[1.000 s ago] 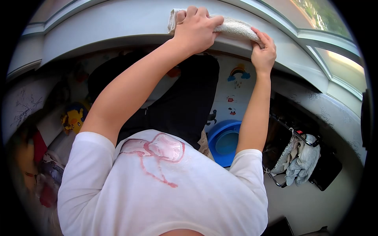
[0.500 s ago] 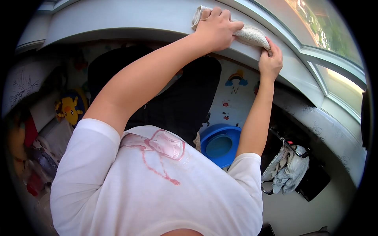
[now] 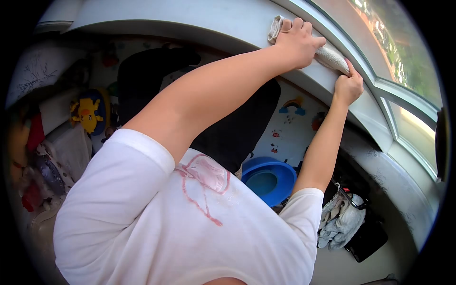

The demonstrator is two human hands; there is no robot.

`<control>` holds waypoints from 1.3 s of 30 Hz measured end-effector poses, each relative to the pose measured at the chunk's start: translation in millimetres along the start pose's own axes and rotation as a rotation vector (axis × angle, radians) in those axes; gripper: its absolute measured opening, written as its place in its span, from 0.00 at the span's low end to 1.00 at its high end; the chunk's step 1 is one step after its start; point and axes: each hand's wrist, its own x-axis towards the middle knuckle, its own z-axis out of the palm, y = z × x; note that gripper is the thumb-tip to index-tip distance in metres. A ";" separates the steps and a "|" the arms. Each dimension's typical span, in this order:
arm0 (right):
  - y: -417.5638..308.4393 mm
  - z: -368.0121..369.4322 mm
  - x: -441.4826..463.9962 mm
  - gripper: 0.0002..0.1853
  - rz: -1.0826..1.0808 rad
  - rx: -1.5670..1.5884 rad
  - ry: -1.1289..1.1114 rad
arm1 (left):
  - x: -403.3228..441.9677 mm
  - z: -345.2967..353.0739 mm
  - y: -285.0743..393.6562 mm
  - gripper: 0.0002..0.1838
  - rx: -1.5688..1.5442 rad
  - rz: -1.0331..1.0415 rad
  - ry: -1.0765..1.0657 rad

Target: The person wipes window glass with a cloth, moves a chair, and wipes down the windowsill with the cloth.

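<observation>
A folded white cloth [image 3: 331, 58] lies along the white windowsill [image 3: 190, 13], close to the window frame. My left hand [image 3: 300, 43] presses down on it with bent fingers gripped round its middle; the rolled left end sticks out past my fingers. At the cloth's right end, my right hand [image 3: 349, 89] holds the tip, thumb and fingers closed on it. Both arms reach forward over the sill's front edge. What lies beneath the cloth is hidden.
Below the sill stands a blue basin [image 3: 269, 178] with water in it. A rack with grey-white cloths [image 3: 344, 223] is at lower right. On the left are a yellow toy figure [image 3: 87, 114] and piled items. The window [image 3: 403, 42] borders the sill.
Both hands have slid the cloth to the right along the sill, nearer the window frame. My body has leaned the same way, and the grip of both hands continues.
</observation>
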 end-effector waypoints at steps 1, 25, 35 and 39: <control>-1.0 5.6 3.9 0.27 -0.012 -0.011 0.042 | 3.0 -0.8 2.5 0.17 -0.006 -0.022 -0.022; -0.4 13.2 1.6 0.28 -0.006 0.094 0.097 | 6.0 2.2 6.4 0.18 -0.078 -0.109 -0.029; -17.5 -25.7 -73.5 0.32 -0.148 0.131 0.092 | -50.0 -34.2 -21.4 0.17 0.032 0.074 -0.054; -25.3 -17.7 -41.2 0.30 -0.034 0.151 0.069 | -20.9 -24.6 -14.9 0.17 0.008 -0.033 -0.162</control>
